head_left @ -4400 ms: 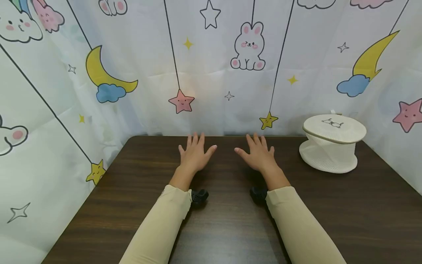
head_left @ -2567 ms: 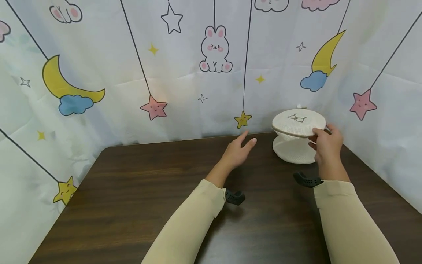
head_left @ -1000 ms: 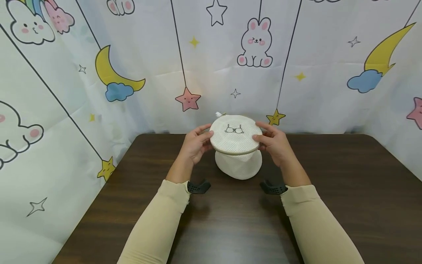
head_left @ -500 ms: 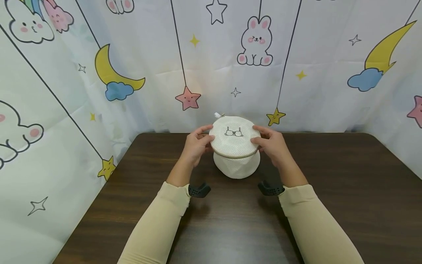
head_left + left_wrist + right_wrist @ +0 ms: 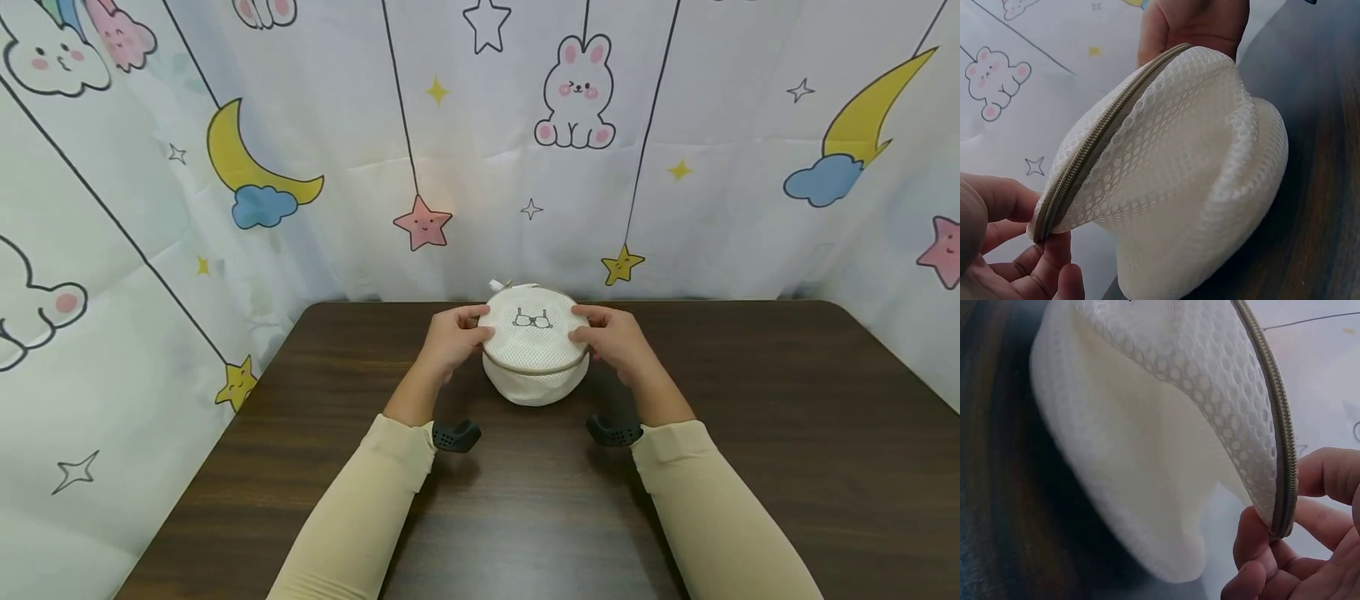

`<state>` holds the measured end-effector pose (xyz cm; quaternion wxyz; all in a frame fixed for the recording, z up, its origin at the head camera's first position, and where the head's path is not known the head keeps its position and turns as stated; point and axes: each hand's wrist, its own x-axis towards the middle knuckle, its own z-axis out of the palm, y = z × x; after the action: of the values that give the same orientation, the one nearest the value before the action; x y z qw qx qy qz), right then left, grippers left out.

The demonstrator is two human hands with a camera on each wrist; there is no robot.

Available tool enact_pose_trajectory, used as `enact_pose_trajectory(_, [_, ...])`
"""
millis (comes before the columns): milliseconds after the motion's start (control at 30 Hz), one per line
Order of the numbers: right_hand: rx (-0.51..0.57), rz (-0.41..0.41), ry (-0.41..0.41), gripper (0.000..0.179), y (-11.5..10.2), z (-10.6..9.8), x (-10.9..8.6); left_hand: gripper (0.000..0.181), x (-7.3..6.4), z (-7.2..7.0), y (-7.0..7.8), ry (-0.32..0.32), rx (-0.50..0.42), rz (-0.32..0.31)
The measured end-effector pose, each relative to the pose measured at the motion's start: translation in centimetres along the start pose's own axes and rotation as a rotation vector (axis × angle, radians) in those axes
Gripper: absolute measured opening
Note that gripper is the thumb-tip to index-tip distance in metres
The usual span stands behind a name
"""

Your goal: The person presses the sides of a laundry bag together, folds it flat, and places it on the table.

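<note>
White round mesh bag with a zipped lid [image 5: 534, 350] sits mid-table near the back edge, between the hands, on the dark brown wood-grain table [image 5: 750, 400]. Left hand [image 5: 454, 337] pinches the bag's left rim, right hand [image 5: 612, 337] the right rim; thumbs on top, fingers under. Lid tilts toward the person.

Step in hand looks like handling the bag by its rim. To do it well: hold both sides at matching height, same light pinch, so the lid stays flat and doesn't twist. Mesh wall looks soft and likely buckles if one side gets pushed harder; moving both hands together should help. Better to grip the stiffer-looking edge than the loose wall. Base should stay on the wood if the bag is to stand steady.

Views: head gives the whole layout, plus the black line drawing [image 5: 532, 319] on the lid and a small white tab [image 5: 496, 285] at the back; neither reads clearly from the wrists. Left wrist shows the brass-coloured zipper [image 5: 1104, 128] running along the rim, teeth meshed where visible, and fingers curled below it. Right wrist shows the wall folding inward under the rim, hidden from above. Zip pull: can't make out; contents, can't tell.
</note>
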<state>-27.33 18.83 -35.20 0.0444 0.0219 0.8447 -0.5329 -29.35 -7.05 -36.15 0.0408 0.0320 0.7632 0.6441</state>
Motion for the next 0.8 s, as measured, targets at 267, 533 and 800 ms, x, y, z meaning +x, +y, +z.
enact_pose_trajectory(267, [-0.081, 0.027, -0.03, 0.054, 1.1, 0.6, 0.5, 0.036, 0.6, 0.1, -1.7, 0.01, 0.17, 0.006])
enact_pose_trajectory(533, [-0.163, 0.061, -0.074, 0.054, 1.6, 0.8, 0.9, 0.036, 1.0, 0.3, -2.6, -0.013, 0.243, -0.007])
enact_pose_trajectory(800, [-0.24, 0.052, -0.1, 0.054, 2.4, 1.0, 1.2, 0.037, 1.1, 0.6, -2.8, -0.044, 0.361, 0.007])
